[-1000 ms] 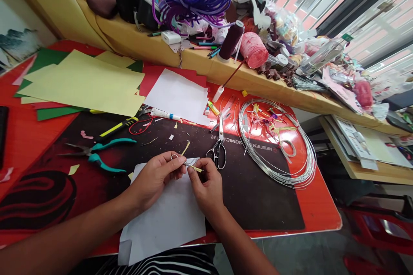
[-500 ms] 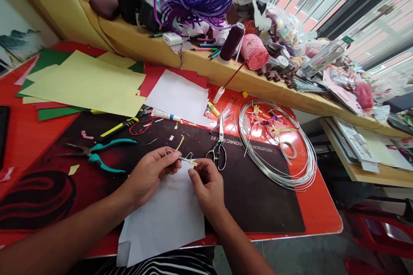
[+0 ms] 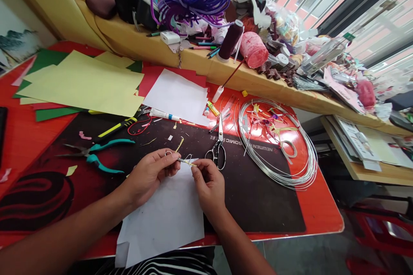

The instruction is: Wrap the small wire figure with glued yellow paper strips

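Observation:
Between finger and thumb my left hand (image 3: 151, 174) pinches a small bent wire piece (image 3: 187, 158), with loops showing on both sides of the fingertips. A thin yellow paper strip (image 3: 180, 144) sticks up from that grip. My right hand (image 3: 209, 182) is closed at the piece's right end, its fingertips on a narrow yellow strip end. Under both hands a white paper sheet (image 3: 164, 219) reaches over the table's front edge. Silver scissors with black handles (image 3: 220, 148) lie just beyond my right hand. Teal-handled pliers (image 3: 97, 148) rest left of my left hand.
A big coil of silver wire (image 3: 309, 167) lies at the right, with paper scraps and a tape roll (image 3: 289, 149) inside it. Yellow sheets (image 3: 87, 81) and a white sheet (image 3: 176, 96) lie at the back. A yellow-black cutter (image 3: 118, 128) and a glue tube (image 3: 164, 114) lie nearby.
My right hand has shifted very slightly right along the yellow strip. My left hand keeps its pinch on the wire piece. The view has moved a little.

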`<act>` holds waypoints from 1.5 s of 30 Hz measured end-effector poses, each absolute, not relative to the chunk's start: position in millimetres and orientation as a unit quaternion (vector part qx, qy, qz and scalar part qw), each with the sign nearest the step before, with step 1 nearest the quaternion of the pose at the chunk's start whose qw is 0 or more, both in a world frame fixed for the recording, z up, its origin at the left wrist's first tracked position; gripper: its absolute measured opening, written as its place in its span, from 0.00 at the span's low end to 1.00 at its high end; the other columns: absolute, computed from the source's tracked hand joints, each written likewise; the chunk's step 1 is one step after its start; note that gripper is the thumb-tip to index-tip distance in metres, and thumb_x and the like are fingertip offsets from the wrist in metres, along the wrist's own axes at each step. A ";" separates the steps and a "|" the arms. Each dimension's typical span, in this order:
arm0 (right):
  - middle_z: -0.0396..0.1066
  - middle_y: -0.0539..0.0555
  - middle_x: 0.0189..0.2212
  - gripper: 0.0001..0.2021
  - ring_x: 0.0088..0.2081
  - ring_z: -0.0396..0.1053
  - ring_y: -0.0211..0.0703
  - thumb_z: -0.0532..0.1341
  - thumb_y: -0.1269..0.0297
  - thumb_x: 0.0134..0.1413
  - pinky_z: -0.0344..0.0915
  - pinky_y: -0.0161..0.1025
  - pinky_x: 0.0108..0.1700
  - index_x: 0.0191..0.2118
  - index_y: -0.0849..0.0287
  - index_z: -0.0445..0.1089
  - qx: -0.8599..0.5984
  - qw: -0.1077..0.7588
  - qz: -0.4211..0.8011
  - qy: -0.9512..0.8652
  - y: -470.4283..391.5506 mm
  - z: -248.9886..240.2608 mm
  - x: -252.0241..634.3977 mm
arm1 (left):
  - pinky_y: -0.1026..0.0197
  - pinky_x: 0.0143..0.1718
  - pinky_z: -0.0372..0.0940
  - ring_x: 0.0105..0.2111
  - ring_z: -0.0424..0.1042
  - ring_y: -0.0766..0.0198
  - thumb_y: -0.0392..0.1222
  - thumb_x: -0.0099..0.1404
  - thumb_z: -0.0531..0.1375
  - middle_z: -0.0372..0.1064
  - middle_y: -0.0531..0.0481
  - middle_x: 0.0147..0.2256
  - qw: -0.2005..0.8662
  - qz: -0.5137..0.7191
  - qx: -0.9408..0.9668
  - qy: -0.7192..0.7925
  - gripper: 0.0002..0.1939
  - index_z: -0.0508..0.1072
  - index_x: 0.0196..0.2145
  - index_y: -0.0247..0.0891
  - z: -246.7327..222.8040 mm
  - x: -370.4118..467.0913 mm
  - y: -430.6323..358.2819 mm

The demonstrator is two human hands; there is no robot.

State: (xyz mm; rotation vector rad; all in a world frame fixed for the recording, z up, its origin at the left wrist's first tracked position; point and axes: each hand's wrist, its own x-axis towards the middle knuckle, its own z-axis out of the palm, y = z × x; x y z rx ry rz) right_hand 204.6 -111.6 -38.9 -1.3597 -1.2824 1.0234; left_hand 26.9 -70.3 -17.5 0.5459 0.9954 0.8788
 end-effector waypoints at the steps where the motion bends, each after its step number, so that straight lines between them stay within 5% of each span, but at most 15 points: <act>1: 0.77 0.52 0.33 0.05 0.33 0.73 0.43 0.63 0.64 0.66 0.70 0.38 0.37 0.40 0.56 0.76 -0.559 0.483 0.419 -0.528 -111.4 -38.9 204.7 | 0.63 0.35 0.64 0.30 0.66 0.65 0.55 0.56 0.76 0.71 0.51 0.27 0.754 0.402 0.249 0.457 0.19 0.77 0.28 0.37 -17.2 26.7 -70.1; 19: 0.76 0.53 0.33 0.05 0.33 0.73 0.43 0.63 0.63 0.66 0.69 0.37 0.36 0.40 0.56 0.76 -0.557 0.492 0.416 -0.524 -110.9 -40.5 205.5 | 0.62 0.34 0.63 0.29 0.66 0.64 0.56 0.51 0.77 0.71 0.51 0.26 0.752 0.397 0.238 0.469 0.21 0.76 0.27 0.37 -10.2 26.7 -67.2; 28: 0.68 0.48 0.29 0.07 0.29 0.65 0.39 0.66 0.63 0.63 0.64 0.36 0.32 0.46 0.55 0.75 -0.547 0.488 0.440 -0.519 -113.6 -44.1 203.9 | 0.64 0.34 0.64 0.29 0.66 0.66 0.56 0.50 0.79 0.71 0.53 0.26 0.764 0.394 0.220 0.461 0.23 0.77 0.28 0.37 -12.4 26.8 -67.9; 45: 0.75 0.52 0.33 0.04 0.32 0.71 0.42 0.65 0.64 0.64 0.67 0.37 0.35 0.41 0.56 0.76 -0.547 0.480 0.439 -0.527 -112.2 -42.4 204.6 | 0.64 0.34 0.64 0.30 0.66 0.66 0.57 0.52 0.78 0.72 0.52 0.27 0.764 0.385 0.236 0.460 0.22 0.78 0.29 0.37 -15.3 27.5 -69.2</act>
